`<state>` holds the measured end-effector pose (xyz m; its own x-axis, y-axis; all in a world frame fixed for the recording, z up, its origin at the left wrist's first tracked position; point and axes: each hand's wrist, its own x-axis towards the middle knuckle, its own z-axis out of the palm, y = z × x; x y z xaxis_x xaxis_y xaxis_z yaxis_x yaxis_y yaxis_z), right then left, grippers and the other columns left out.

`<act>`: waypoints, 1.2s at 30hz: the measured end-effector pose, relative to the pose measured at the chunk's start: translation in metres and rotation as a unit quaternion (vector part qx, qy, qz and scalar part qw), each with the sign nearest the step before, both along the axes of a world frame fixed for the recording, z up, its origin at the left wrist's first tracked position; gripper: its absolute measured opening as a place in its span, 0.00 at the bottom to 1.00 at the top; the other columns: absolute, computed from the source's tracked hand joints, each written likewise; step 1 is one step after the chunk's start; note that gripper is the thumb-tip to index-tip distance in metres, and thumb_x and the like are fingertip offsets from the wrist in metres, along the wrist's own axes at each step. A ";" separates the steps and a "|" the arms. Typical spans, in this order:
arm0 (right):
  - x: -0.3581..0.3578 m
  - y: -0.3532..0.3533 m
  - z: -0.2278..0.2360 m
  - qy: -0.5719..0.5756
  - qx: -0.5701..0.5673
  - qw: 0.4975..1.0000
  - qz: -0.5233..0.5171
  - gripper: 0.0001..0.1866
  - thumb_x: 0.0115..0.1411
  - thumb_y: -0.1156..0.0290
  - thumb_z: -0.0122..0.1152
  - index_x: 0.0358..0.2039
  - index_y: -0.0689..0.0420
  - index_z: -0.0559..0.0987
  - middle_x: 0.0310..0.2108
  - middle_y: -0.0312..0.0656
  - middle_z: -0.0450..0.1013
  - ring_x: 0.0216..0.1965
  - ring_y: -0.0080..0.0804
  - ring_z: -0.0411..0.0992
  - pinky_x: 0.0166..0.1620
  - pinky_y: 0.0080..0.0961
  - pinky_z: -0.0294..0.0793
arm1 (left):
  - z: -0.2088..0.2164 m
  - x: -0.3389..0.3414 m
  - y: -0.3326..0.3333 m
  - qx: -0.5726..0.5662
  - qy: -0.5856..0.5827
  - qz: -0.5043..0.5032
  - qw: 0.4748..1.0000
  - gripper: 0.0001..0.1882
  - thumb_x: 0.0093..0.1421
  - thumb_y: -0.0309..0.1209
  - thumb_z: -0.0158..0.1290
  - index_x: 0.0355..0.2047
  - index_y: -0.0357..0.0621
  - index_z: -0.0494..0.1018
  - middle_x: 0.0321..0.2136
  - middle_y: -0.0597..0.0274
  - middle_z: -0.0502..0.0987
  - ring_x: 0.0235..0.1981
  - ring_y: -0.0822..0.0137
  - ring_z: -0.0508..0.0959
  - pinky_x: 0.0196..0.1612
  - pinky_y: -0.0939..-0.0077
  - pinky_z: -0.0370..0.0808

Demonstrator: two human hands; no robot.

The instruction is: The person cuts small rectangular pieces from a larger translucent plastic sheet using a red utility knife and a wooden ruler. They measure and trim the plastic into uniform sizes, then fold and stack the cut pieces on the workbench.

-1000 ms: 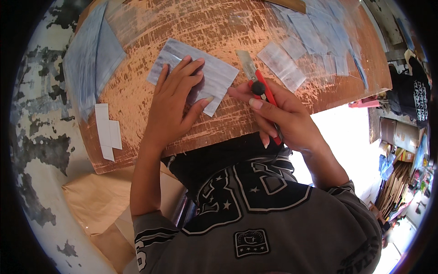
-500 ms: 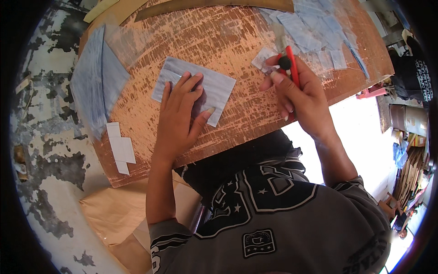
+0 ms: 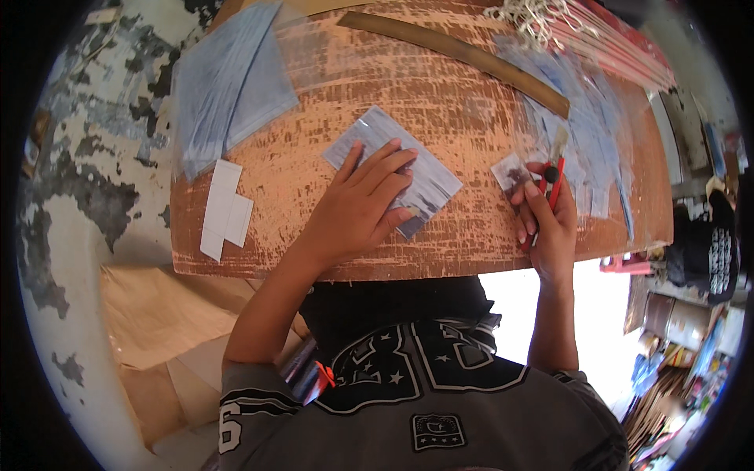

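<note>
My left hand (image 3: 373, 196) lies on a translucent bluish-grey plastic sheet (image 3: 432, 184), fingers spread and pressing it to the worn wooden tabletop (image 3: 275, 243). The sheet sits at an angle, one corner pointing away from me. To the right, my right hand (image 3: 550, 228) is closed around red-handled scissors (image 3: 556, 184) with a black round pivot; the blades point away from me. Beside the fingertips of that hand is a small clear plastic piece (image 3: 506, 171); whether they grip it I cannot tell.
A white cut-out card (image 3: 228, 208) and large bluish plastic sheets (image 3: 236, 94) lie at left. A long brown strip (image 3: 463, 55) crosses the far side. Plastic scraps (image 3: 585, 133) cover the right, near pink-and-white items with white cords (image 3: 605, 39). Brown paper (image 3: 169, 314) is below left.
The whole view has shifted and turned, bringing the white cords into sight at far right. My left hand stays on the sheet, and the scissors remain in my right hand.
</note>
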<state>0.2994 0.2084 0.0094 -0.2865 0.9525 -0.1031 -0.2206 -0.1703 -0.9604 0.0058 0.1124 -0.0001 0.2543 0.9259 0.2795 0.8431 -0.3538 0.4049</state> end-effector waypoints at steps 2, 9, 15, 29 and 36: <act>0.003 0.000 -0.004 0.004 0.008 1.000 0.006 0.18 0.75 0.75 0.55 0.62 0.64 0.68 0.34 0.43 0.77 0.20 0.15 0.62 0.22 0.16 0.66 | -0.001 0.000 -0.001 0.013 -0.002 0.004 1.000 0.22 0.71 0.48 0.53 0.53 0.43 0.74 0.69 0.54 0.69 0.75 0.48 0.62 0.77 0.39 0.50; 0.006 0.000 -0.011 0.018 0.043 0.999 0.019 0.19 0.75 0.75 0.55 0.63 0.63 0.68 0.34 0.43 0.76 0.20 0.15 0.63 0.23 0.16 0.67 | -0.005 0.001 -0.004 0.054 -0.011 0.019 0.998 0.25 0.67 0.48 0.59 0.54 0.43 0.74 0.63 0.50 0.69 0.69 0.44 0.66 0.77 0.38 0.53; 0.009 0.001 -0.015 0.079 0.036 0.996 0.028 0.19 0.75 0.76 0.54 0.63 0.62 0.68 0.34 0.43 0.76 0.21 0.16 0.63 0.24 0.16 0.68 | -0.006 0.000 -0.004 0.054 -0.012 0.016 0.998 0.27 0.63 0.46 0.63 0.56 0.42 0.74 0.54 0.49 0.69 0.61 0.44 0.69 0.77 0.35 0.53; 0.010 0.002 -0.012 0.075 0.031 0.996 0.034 0.18 0.75 0.78 0.52 0.63 0.63 0.67 0.34 0.44 0.75 0.21 0.18 0.63 0.24 0.19 0.70 | -0.014 -0.002 -0.002 0.059 0.018 0.013 0.998 0.30 0.67 0.54 0.56 0.57 0.41 0.75 0.51 0.54 0.72 0.59 0.48 0.70 0.77 0.32 0.46; 0.009 -0.001 -0.009 0.054 0.029 0.998 0.022 0.18 0.75 0.78 0.51 0.63 0.63 0.66 0.34 0.44 0.74 0.21 0.18 0.64 0.23 0.19 0.70 | -0.009 -0.001 -0.003 0.068 0.025 0.018 0.997 0.28 0.67 0.53 0.57 0.56 0.45 0.78 0.50 0.57 0.74 0.57 0.49 0.72 0.76 0.30 0.46</act>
<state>0.3080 0.2075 0.0008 -0.3345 0.9423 -0.0137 -0.3171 -0.1262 -0.9400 0.0044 0.1096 -0.0093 0.2386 0.8889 0.3912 0.8740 -0.3721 0.3125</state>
